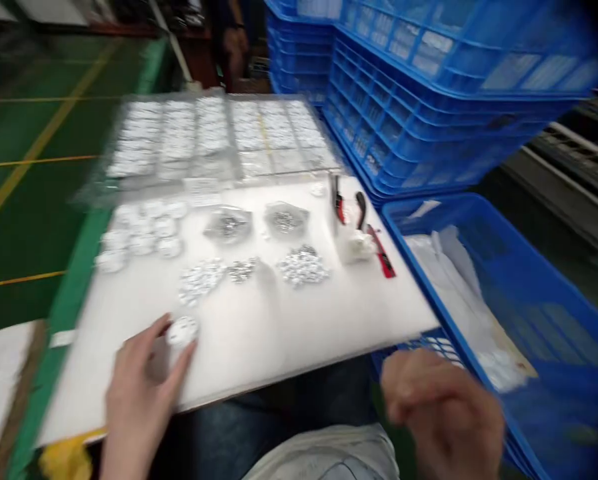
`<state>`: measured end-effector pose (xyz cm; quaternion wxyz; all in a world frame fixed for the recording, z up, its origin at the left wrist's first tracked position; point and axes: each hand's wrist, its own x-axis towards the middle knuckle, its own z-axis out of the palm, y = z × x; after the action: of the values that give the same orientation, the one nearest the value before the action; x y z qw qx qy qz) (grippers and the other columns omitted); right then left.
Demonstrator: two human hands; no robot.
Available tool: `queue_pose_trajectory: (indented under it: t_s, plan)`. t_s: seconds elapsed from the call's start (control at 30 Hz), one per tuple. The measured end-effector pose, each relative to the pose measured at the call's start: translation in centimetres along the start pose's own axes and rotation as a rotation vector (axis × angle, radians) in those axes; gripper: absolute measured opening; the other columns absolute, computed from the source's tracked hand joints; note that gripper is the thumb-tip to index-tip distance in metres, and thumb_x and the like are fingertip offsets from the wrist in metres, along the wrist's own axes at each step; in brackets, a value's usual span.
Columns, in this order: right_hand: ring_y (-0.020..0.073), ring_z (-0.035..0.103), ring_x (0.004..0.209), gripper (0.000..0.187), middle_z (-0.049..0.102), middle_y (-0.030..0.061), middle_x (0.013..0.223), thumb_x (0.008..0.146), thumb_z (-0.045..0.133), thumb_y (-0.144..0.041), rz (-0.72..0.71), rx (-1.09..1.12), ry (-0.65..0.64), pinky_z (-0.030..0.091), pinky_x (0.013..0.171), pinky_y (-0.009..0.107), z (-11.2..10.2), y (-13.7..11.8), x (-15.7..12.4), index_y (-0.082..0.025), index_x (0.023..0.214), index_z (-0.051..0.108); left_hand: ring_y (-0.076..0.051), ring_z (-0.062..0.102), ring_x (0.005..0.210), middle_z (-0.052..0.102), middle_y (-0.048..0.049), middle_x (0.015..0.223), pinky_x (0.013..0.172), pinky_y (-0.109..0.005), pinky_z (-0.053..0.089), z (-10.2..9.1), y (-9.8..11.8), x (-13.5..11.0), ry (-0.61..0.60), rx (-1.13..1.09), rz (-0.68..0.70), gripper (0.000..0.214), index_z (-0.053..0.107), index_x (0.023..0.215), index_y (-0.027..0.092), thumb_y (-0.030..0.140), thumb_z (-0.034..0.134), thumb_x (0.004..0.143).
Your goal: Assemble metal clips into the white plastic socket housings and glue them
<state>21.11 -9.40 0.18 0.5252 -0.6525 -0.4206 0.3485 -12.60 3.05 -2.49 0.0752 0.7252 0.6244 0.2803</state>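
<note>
My left hand (146, 373) has its thumb and fingers around a white round disc (183, 331) with small holes, at the front left of the white tabletop (249, 340). Off the table's front right corner is my right hand (441, 407), blurred, its fingers curled in; anything inside them is hidden. Beyond the disc lie a pile of small white parts (201, 280), a small heap of metal pieces (241, 269) and another pile of small pale parts (303, 267). Two clear bags of metal pieces, a left bag (229, 225) and a right bag (286, 220), rest behind them.
More white discs (141, 230) sit at the left. Bagged white parts (219, 133) cover the far end. Red-and-black handled tools (381, 253) stand near a small container at right. Blue crates (403, 127) are stacked behind; an open blue crate (539, 280) borders the right side.
</note>
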Motion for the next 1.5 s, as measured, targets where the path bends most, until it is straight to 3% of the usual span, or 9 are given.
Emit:
queue_pose_trajectory:
  t_s: [0.27, 0.4, 0.6, 0.73, 0.93, 1.17, 1.27, 1.37, 1.5]
  plan:
    - [0.0163, 0.066, 0.072, 0.018, 0.069, 0.0035, 0.080, 0.099, 0.059, -0.035, -0.436, 0.118, -0.645, 0.053, 0.065, 0.029, 13.2, -7.3, 4.8, -0.024, 0.103, 0.072, -0.025, 0.066, 0.110, 0.070, -0.0087, 0.119, 0.094, -0.037, 0.057, -0.3, -0.7, -0.1, 0.056, -0.045, 0.129, 0.040, 0.056, 0.137, 0.022, 0.041, 0.058, 0.102]
    - [0.0156, 0.066, 0.076, 0.019, 0.069, 0.0037, 0.088, 0.102, 0.050, -0.027, -0.533, -0.031, -0.678, 0.054, 0.069, 0.029, 17.2, -9.0, 6.2, -0.022, 0.107, 0.068, -0.027, 0.066, 0.109, 0.070, -0.0083, 0.118, 0.095, -0.041, 0.054, -1.3, -2.3, 0.5, 0.153, -0.001, 0.101, 0.031, 0.060, 0.130, 0.023, 0.038, 0.056, 0.103]
    - [0.0321, 0.064, 0.114, 0.026, 0.062, 0.0185, 0.126, 0.102, 0.047, -0.019, -0.531, -0.840, -0.648, 0.058, 0.083, 0.044, 24.6, -11.8, 12.3, -0.015, 0.124, 0.059, -0.029, 0.065, 0.113, 0.070, -0.0100, 0.122, 0.097, -0.044, 0.053, -1.5, -4.1, 1.1, 0.235, 0.022, -0.010, 0.032, 0.060, 0.131, 0.023, 0.037, 0.055, 0.102]
    - [0.0354, 0.060, 0.118, 0.030, 0.059, 0.0234, 0.129, 0.098, 0.042, -0.007, -0.507, -0.977, -0.615, 0.055, 0.090, 0.048, 28.8, -11.8, 15.7, -0.011, 0.124, 0.057, -0.029, 0.065, 0.114, 0.070, -0.0102, 0.123, 0.098, -0.044, 0.053, -1.4, -3.9, 0.7, 0.246, 0.004, -0.058, 0.036, 0.057, 0.135, 0.023, 0.037, 0.058, 0.101]
    - [0.0363, 0.061, 0.117, 0.033, 0.062, 0.0248, 0.128, 0.095, 0.047, -0.006, -0.576, -1.049, -0.652, 0.054, 0.090, 0.048, 30.0, -10.7, 16.1, -0.010, 0.127, 0.053, -0.029, 0.066, 0.111, 0.069, -0.0103, 0.123, 0.095, -0.045, 0.054, -1.1, -4.6, 0.7, 0.200, 0.012, -0.048, 0.042, 0.053, 0.140, 0.024, 0.037, 0.060, 0.100]
    - [0.0271, 0.062, 0.112, 0.023, 0.067, 0.0143, 0.120, 0.102, 0.058, -0.030, -0.801, -0.959, -0.939, 0.054, 0.090, 0.037, 28.9, -11.2, 14.4, -0.012, 0.115, 0.063, -0.031, 0.058, 0.128, 0.059, -0.0118, 0.138, 0.106, -0.047, 0.052, -2.0, -4.6, 0.3, 0.229, -0.098, -0.103, 0.050, 0.047, 0.147, 0.026, 0.036, 0.057, 0.099]
    - [0.0262, 0.062, 0.109, 0.047, 0.067, 0.0131, 0.115, 0.103, 0.047, -0.054, -0.921, -0.918, -0.981, 0.053, 0.091, 0.038, 29.2, -10.6, 13.9, -0.013, 0.118, 0.063, -0.029, 0.057, 0.129, 0.058, -0.0115, 0.138, 0.106, -0.042, 0.053, -2.5, -5.0, -0.1, 0.325, -0.248, -0.172, 0.044, 0.053, 0.142, 0.026, 0.038, 0.056, 0.100]
    - [0.0283, 0.059, 0.102, 0.078, 0.065, 0.0141, 0.111, 0.090, 0.044, -0.080, -1.184, -0.884, -0.989, 0.054, 0.084, 0.041, 30.2, -9.0, 13.3, -0.011, 0.124, 0.060, -0.027, 0.057, 0.130, 0.059, -0.0097, 0.136, 0.108, -0.038, 0.051, -2.6, -5.3, -0.2, 0.431, -0.418, -0.220, 0.040, 0.060, 0.136, 0.025, 0.040, 0.060, 0.099]
    - [0.0272, 0.055, 0.104, 0.081, 0.063, 0.0134, 0.114, 0.091, 0.035, -0.080, -1.432, -0.845, -0.977, 0.053, 0.078, 0.039, 31.1, -6.8, 12.8, -0.011, 0.127, 0.057, -0.025, 0.061, 0.125, 0.064, -0.0084, 0.128, 0.106, -0.033, 0.051, -2.4, -5.0, 0.1, 0.530, -0.512, -0.211, 0.036, 0.068, 0.126, 0.022, 0.038, 0.069, 0.093]
